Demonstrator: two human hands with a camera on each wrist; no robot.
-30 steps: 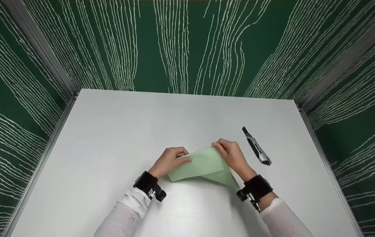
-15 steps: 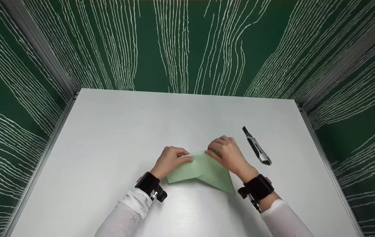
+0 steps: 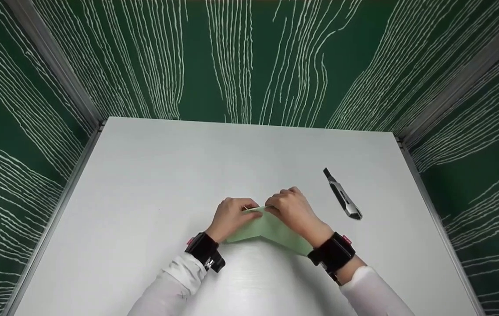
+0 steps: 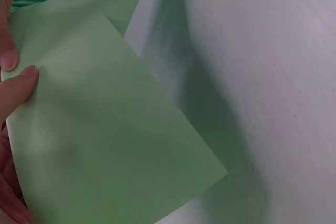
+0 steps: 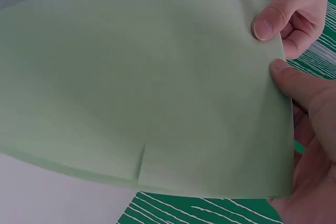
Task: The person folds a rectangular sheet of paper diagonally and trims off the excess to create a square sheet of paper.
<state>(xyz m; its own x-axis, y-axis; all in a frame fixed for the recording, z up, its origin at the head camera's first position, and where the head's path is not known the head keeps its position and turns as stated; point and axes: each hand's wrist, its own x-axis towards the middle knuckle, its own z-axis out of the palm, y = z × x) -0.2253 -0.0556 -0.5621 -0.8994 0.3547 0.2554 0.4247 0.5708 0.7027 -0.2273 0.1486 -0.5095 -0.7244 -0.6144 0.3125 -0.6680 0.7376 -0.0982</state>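
A folded sheet of light green paper (image 3: 256, 229) is held up off the table between both hands. At its top edge, my left hand (image 3: 231, 217) pinches the paper, thumb on the near face and fingers behind. Close beside it, my right hand (image 3: 293, 210) pinches the same edge, thumb in front. In the left wrist view, the paper (image 4: 105, 119) shows a pointed corner hanging above its shadow. Crease lines run across the paper (image 5: 210, 93) in the right wrist view, where both thumbs nearly meet at the edge.
A utility knife (image 3: 343, 194) with a grey and black handle lies on the white table (image 3: 179, 162), right of the right hand. Green walls (image 3: 197, 66) with white wavy lines enclose the table on the back and sides.
My right hand has moved left along the paper's top edge, towards the left hand. The paper's right part has swung down and now slopes below the right wrist. The utility knife stays put.
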